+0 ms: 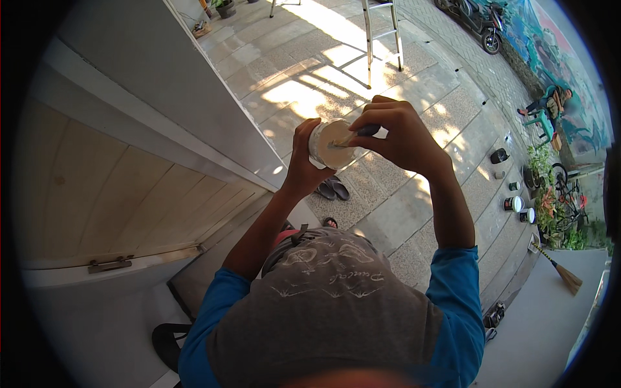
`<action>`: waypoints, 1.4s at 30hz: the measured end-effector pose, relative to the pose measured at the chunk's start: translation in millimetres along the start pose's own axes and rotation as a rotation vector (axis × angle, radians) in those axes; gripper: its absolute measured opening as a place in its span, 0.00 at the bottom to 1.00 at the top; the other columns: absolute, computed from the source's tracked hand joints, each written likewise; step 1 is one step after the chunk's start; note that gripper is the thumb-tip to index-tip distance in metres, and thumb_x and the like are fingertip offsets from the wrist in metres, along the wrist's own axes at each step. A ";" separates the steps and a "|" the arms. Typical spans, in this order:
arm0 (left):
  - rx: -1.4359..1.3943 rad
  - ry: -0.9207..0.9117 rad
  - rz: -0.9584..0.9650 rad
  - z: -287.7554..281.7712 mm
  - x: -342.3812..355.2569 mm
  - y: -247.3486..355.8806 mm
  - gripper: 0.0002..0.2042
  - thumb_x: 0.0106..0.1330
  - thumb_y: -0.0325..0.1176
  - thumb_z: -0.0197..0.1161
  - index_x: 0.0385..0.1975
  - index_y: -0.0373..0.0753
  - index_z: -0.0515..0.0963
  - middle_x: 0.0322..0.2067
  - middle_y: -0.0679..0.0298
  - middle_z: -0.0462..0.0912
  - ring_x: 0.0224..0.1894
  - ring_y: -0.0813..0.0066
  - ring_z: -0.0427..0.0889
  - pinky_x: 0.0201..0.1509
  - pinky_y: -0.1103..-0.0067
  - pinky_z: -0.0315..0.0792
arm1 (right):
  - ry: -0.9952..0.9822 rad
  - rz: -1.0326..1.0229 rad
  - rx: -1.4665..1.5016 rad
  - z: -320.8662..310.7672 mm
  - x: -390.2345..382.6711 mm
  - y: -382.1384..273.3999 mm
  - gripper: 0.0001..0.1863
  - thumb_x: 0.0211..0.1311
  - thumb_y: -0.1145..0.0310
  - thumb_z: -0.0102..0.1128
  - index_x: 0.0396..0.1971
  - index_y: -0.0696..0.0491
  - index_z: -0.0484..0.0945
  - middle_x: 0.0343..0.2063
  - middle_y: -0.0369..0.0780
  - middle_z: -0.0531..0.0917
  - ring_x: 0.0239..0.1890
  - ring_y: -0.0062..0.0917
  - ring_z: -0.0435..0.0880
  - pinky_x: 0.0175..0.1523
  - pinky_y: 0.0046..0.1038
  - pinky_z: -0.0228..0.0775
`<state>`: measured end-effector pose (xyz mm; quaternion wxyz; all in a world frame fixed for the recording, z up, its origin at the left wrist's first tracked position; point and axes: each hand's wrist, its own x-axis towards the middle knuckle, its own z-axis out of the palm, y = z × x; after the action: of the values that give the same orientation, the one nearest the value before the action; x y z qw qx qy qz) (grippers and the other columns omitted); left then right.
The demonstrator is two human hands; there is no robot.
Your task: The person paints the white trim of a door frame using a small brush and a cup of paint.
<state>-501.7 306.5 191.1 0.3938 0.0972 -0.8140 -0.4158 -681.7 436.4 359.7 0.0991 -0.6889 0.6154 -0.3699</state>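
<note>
My left hand (303,160) is wrapped round the side of a pale, see-through cup (315,145), held up in front of my chest. Inside the cup is a creamy off-white liquid (330,133) that looks like paint. Above its right rim, my right hand (402,134) pinches a small paintbrush-like tool with a dark handle (369,130). The tool slants down to the left, and its tip is in or just over the liquid; its exact end is hard to make out.
On my left stands a pale wooden panel door (116,187). A metal ladder (381,35) is ahead on the paving. Dark sandals (333,188) lie below the cup. Paint tubs (513,204), a broom (566,278) and plants are at right. A person sits on a green chair (542,124) farther off.
</note>
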 end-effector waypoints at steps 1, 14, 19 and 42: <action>-0.003 -0.007 0.001 1.1 0.7 0.9 0.52 0.43 0.22 0.81 0.71 0.43 0.56 0.65 0.54 0.62 0.68 0.56 0.66 0.72 0.64 0.65 | -0.034 -0.040 -0.055 2.2 1.7 -1.6 0.10 0.53 0.69 0.78 0.31 0.56 0.87 0.26 0.38 0.84 0.32 0.27 0.83 0.38 0.31 0.76; -0.033 0.009 -0.006 1.5 -1.7 -3.2 0.51 0.43 0.22 0.80 0.71 0.42 0.56 0.64 0.55 0.62 0.67 0.58 0.67 0.71 0.65 0.66 | -0.038 -0.035 -0.176 4.7 -3.3 -12.8 0.07 0.54 0.66 0.75 0.30 0.51 0.87 0.27 0.37 0.85 0.35 0.31 0.85 0.42 0.35 0.77; -0.055 0.023 -0.070 5.1 -16.6 -10.3 0.48 0.46 0.24 0.77 0.70 0.40 0.56 0.63 0.54 0.63 0.66 0.58 0.69 0.70 0.65 0.67 | 0.102 0.016 -0.190 18.3 -24.1 -19.1 0.08 0.54 0.64 0.76 0.28 0.51 0.86 0.25 0.34 0.84 0.31 0.28 0.84 0.37 0.33 0.76; -0.194 0.061 -0.238 22.2 -68.4 -14.6 0.49 0.37 0.20 0.82 0.64 0.42 0.60 0.59 0.54 0.66 0.63 0.56 0.71 0.67 0.65 0.70 | 0.309 0.305 0.117 88.0 -54.4 -7.0 0.09 0.61 0.65 0.71 0.32 0.55 0.85 0.27 0.40 0.85 0.27 0.28 0.86 0.34 0.29 0.77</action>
<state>-474.3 343.8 134.1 0.3739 0.1669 -0.7404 -0.5331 -619.1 460.1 280.5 0.0982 -0.5163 0.6977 -0.4869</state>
